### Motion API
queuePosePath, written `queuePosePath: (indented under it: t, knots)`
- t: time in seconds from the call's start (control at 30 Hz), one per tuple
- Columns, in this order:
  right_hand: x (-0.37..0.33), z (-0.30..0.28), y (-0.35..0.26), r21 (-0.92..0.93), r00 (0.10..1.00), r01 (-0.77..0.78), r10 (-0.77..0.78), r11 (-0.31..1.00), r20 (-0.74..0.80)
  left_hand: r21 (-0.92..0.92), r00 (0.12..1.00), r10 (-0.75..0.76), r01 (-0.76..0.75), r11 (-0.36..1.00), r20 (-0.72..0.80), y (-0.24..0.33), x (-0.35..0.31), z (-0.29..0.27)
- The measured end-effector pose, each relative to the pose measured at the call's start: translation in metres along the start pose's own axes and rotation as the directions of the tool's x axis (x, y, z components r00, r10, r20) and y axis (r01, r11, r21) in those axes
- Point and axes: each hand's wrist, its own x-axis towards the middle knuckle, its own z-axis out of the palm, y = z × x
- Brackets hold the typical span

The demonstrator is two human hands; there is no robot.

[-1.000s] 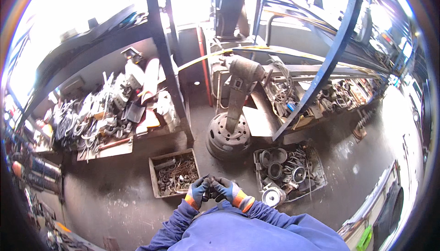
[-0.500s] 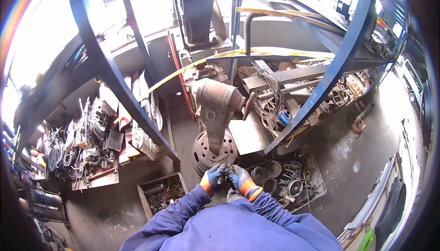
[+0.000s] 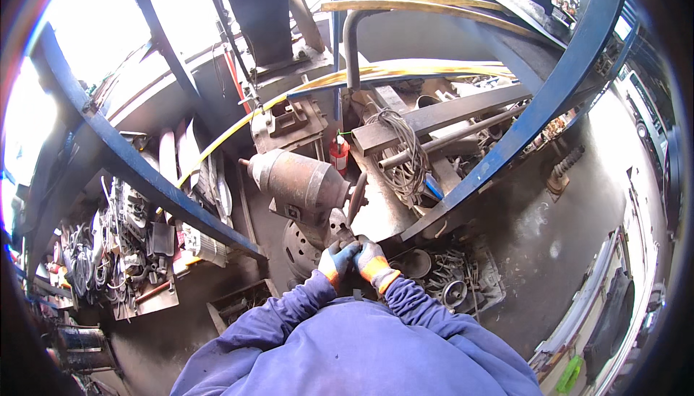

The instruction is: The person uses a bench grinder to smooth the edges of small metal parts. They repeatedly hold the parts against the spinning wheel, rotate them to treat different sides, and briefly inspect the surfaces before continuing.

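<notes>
Sitting close together near a rusty barrel-shaped metal machine (image 3: pixel 298 181), the blue-and-orange-gloved left hand (image 3: pixel 337 259) and grey-and-orange-gloved right hand (image 3: pixel 370 259) have curled fingers; can't tell if they're gripping anything tbh.

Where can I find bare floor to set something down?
Widest is the bare grey floor at right, between the grey rectangular crate of metal parts and the long pale panels. Lower left is a smaller bare patch, between the brown rectangular crate and dark cylinders. Crowded: the left bench with black cables, and around the coiled grey cable.
</notes>
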Motion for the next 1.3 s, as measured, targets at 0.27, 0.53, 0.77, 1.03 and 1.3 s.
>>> queuePosePath:
  t: [0.27, 0.53, 0.77, 1.03, 1.3]
  knots:
    - [0.003, 0.012, 0.005, 0.107, 0.996, -0.066, 0.072, 0.992, -0.055, 0.219, 0.998, -0.011, 0.025, 0.975, -0.063, 0.023, 0.002, 0.005]
    - [0.001, 0.024, 0.012, 0.136, 0.986, 0.043, -0.02, 0.99, -0.165, 0.24, 0.994, 0.101, -0.091, 0.966, -0.03, 0.007, 0.011, -0.005]
    - [0.005, 0.028, 0.008, 0.11, 0.981, -0.008, 0.029, 0.994, -0.192, 0.228, 0.991, 0.13, -0.117, 0.967, -0.041, 0.021, 0.006, 0.001]
    - [0.0, 0.024, -0.005, 0.188, 0.977, 0.012, 0.028, 0.982, -0.209, 0.244, 0.992, 0.103, -0.083, 0.966, -0.073, 0.025, 0.01, 0.001]
    - [0.002, 0.022, 0.001, 0.186, 0.975, -0.035, 0.074, 0.982, -0.208, 0.29, 0.995, 0.041, -0.013, 0.957, -0.091, 0.037, 0.006, 0.012]
